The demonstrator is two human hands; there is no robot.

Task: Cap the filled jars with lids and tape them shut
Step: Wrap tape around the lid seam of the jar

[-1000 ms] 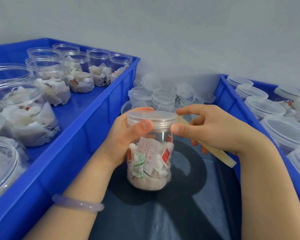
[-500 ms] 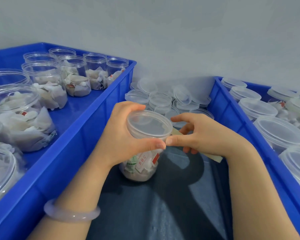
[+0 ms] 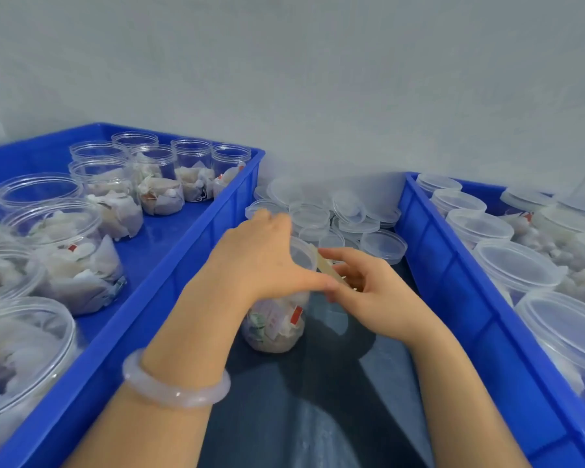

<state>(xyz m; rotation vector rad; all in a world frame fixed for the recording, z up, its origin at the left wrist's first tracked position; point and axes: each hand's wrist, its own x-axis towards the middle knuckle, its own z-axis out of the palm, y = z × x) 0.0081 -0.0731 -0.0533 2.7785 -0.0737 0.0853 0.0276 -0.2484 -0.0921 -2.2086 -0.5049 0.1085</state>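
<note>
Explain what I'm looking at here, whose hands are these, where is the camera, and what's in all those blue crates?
There's no machine here: a person wears one camera on the head, looking down at their own two hands. The left hand, with a pale bracelet on the wrist, grips the top of a filled jar over its lid. The jar rests on a dark surface. The right hand pinches a tan strip of tape beside the lid. The blue crate on the left holds open filled jars; the blue crate on the right holds capped jars. Loose lids are piled between the crates, at the back.
</note>
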